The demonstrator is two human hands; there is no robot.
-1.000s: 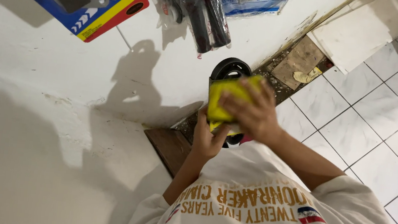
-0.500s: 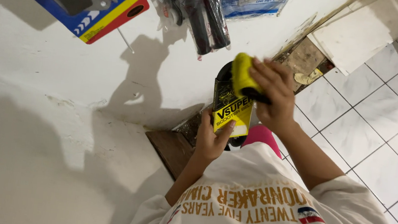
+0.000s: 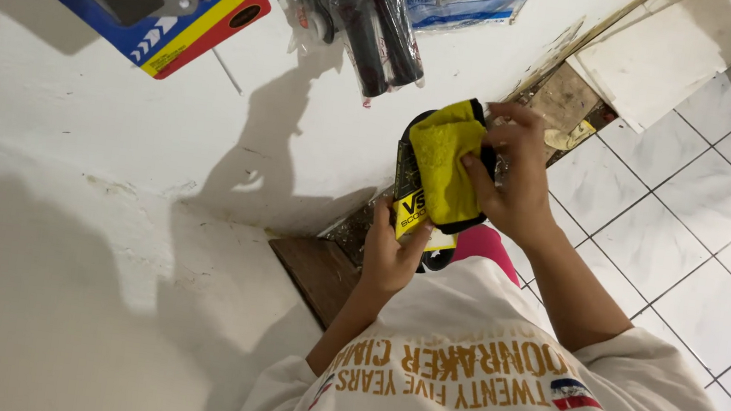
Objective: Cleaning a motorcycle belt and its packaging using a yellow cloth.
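Where half a second ago the yellow cloth sat bunched high on the upper edge of the black-and-yellow package, in the head view it now lies spread down the package's face, covering most of the black part. The right hand has come lower with it; its grip is clenched on the cloth, fingertips pressing the fabric against the package. The left hand keeps its place beneath, its grip grasping the package by the lower yellow end, thumb on the front. Package and cloth are held in the air before the chest, above the white tiled floor and near the white wall. Judged from this shift, the wiping stroke runs top to bottom and is partway along the face. Hanging blue-carded goods and black bagged parts stay untouched.
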